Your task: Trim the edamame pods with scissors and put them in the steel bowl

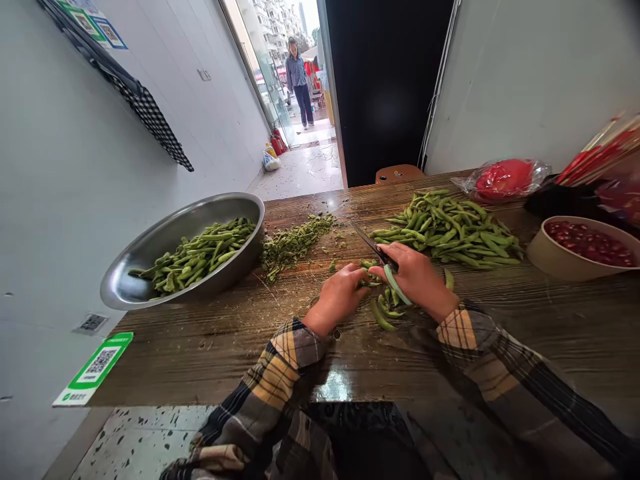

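My right hand (417, 277) is closed on a pair of scissors (373, 248) with pale green handle loops; the dark blades point up and left. My left hand (340, 293) is closed on green bean pods (367, 273) at the middle of the wooden table (210, 340). A few loose pods (385, 312) lie between my wrists. A big heap of untrimmed pods (450, 233) lies just behind my right hand. A steel basin (150, 250) at the left holds trimmed pods (200, 257). A strip of cut ends (293, 243) lies beside the basin.
A tan bowl of red fruit (585, 247) stands at the right, with red items in plastic bags (505, 179) behind it. A brown stool (399, 173) stands past the table's far edge. A person (299, 83) stands in the distant doorway. A white wall with a QR sticker (95, 368) runs along the left.
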Motion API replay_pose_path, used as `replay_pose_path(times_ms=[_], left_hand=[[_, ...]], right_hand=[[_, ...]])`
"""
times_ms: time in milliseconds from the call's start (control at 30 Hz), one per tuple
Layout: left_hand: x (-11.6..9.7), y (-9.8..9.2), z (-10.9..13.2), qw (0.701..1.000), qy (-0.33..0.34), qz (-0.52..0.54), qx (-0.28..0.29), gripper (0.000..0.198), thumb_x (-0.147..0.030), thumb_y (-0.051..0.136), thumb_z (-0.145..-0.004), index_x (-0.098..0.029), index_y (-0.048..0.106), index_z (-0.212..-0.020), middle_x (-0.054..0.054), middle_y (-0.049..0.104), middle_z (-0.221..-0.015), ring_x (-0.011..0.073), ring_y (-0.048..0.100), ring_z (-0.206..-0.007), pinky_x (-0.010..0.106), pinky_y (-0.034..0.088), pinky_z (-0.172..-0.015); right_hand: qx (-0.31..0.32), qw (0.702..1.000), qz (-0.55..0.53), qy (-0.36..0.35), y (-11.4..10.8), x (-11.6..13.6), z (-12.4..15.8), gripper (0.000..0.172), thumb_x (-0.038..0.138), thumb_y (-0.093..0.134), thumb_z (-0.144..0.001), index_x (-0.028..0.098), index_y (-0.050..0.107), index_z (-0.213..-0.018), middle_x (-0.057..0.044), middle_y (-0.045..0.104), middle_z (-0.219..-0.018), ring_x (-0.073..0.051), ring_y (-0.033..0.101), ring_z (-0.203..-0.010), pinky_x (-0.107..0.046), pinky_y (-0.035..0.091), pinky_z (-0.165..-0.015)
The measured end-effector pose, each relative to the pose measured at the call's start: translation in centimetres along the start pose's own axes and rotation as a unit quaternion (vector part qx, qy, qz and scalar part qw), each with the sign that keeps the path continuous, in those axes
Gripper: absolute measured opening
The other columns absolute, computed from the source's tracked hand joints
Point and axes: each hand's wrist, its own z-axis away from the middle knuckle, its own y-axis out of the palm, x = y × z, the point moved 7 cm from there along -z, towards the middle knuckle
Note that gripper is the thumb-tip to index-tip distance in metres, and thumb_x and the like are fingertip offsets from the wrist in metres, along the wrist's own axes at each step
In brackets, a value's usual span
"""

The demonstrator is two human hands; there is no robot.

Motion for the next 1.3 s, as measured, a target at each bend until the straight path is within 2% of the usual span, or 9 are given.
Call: replay_pose_path(times_ms=[100, 233, 433, 533, 633, 800, 900, 1167, 1300], left_hand=[[0.2, -0.8, -0.1, 0.999, -0.001, 0.039, -0.031, 0.006, -0.016, 0.064, -0.075, -0.021, 0.067, -0.073, 0.004, 0.057, -0.081, 0.017, 0.051, -0.076, 0.026, 0.038, -0.071], [1.8, -2.8, 0.1, 0.974, -0.056, 0.197, -0.096, 0.01, -0.024, 0.065, -0.078, -0.016, 0.063, -0.071, 0.002, 0.056, -0.072, 0.0131, 0.049, -0.07, 0.022, 0.037, -0.064], [4.0, -2.3, 0.8, 0.851, -0.171, 0.49, -0.082, 0.029, -0.04, 0.072, -0.073, -0.015, 0.057, -0.079, -0.001, 0.059, -0.071, 0.0046, 0.041, -0.049, 0.017, 0.023, -0.041], [3.7, -2.1, 0.8, 0.827, -0.171, 0.53, -0.083, 0.031, -0.036, 0.076, -0.068, -0.015, 0.06, -0.084, -0.001, 0.06, -0.073, 0.0043, 0.045, -0.05, 0.016, 0.026, -0.041], [3.0, -2.0, 0.8, 0.839, -0.156, 0.516, -0.076, 0.03, -0.034, 0.076, -0.069, -0.015, 0.064, -0.089, -0.002, 0.059, -0.071, 0.0043, 0.045, -0.052, 0.017, 0.029, -0.045], [2.1, -2.3, 0.8, 0.912, -0.122, 0.386, -0.062, 0.025, -0.036, 0.07, -0.075, -0.014, 0.071, -0.086, -0.003, 0.054, -0.059, 0.0066, 0.042, -0.052, 0.02, 0.031, -0.05], [1.8, -2.3, 0.8, 0.934, -0.108, 0.338, -0.047, 0.024, -0.036, 0.068, -0.077, -0.014, 0.072, -0.086, -0.003, 0.053, -0.058, 0.0078, 0.042, -0.052, 0.021, 0.031, -0.05], [1.6, -3.0, 0.7, 0.935, -0.063, 0.338, -0.09, 0.013, -0.028, 0.073, -0.073, -0.017, 0.075, -0.078, 0.003, 0.062, -0.079, 0.0118, 0.052, -0.076, 0.02, 0.04, -0.069], [2.8, -2.3, 0.8, 0.889, -0.121, 0.433, -0.085, 0.018, -0.031, 0.074, -0.072, -0.016, 0.071, -0.081, 0.0, 0.058, -0.073, 0.0066, 0.046, -0.06, 0.018, 0.037, -0.056]], right_hand=[[0.003, 1.0, -0.003, 0.0, 0.0, 0.0, -0.1, 0.04, 0.041, 0.059, -0.086, 0.018, 0.06, -0.119, -0.013, 0.067, -0.106, -0.029, 0.063, -0.099, -0.04, 0.051, -0.082], [0.006, 1.0, -0.011, 0.015, -0.3, 0.0, -0.2, 0.042, 0.043, 0.061, -0.085, 0.016, 0.061, -0.117, -0.014, 0.067, -0.105, -0.028, 0.064, -0.096, -0.041, 0.051, -0.083], [0.045, 0.998, -0.053, 0.011, 0.0, 0.6, -0.1, 0.046, 0.045, 0.068, -0.078, 0.018, 0.062, -0.116, -0.008, 0.064, -0.094, -0.023, 0.062, -0.08, -0.036, 0.051, -0.072], [0.091, 0.994, -0.066, -0.002, 0.8, 0.9, 0.1, 0.049, 0.045, 0.071, -0.076, 0.019, 0.06, -0.117, -0.005, 0.06, -0.091, -0.018, 0.057, -0.069, -0.033, 0.049, -0.066], [0.124, 0.99, -0.07, -0.009, 1.4, 1.1, 0.4, 0.05, 0.044, 0.072, -0.076, 0.019, 0.06, -0.117, -0.004, 0.059, -0.091, -0.016, 0.056, -0.068, -0.032, 0.049, -0.067], [0.137, 0.987, -0.081, -0.01, 1.5, 1.5, 0.5, 0.048, 0.041, 0.073, -0.076, 0.018, 0.06, -0.116, -0.004, 0.059, -0.091, -0.017, 0.058, -0.071, -0.032, 0.05, -0.069], [0.137, 0.987, -0.083, -0.017, 1.6, 1.8, 0.6, 0.048, 0.041, 0.072, -0.076, 0.018, 0.06, -0.117, -0.006, 0.061, -0.094, -0.018, 0.059, -0.075, -0.033, 0.05, -0.072], [0.147, 0.988, -0.031, -0.036, 1.6, 1.8, 0.7, 0.037, 0.042, 0.065, -0.083, 0.016, 0.063, -0.11, -0.008, 0.064, -0.092, -0.023, 0.062, -0.082, -0.034, 0.049, -0.074], [0.144, 0.989, -0.032, -0.025, 1.6, 1.4, 0.6, 0.04, 0.042, 0.064, -0.084, 0.016, 0.062, -0.113, -0.009, 0.065, -0.095, -0.024, 0.063, -0.085, -0.034, 0.049, -0.075]])
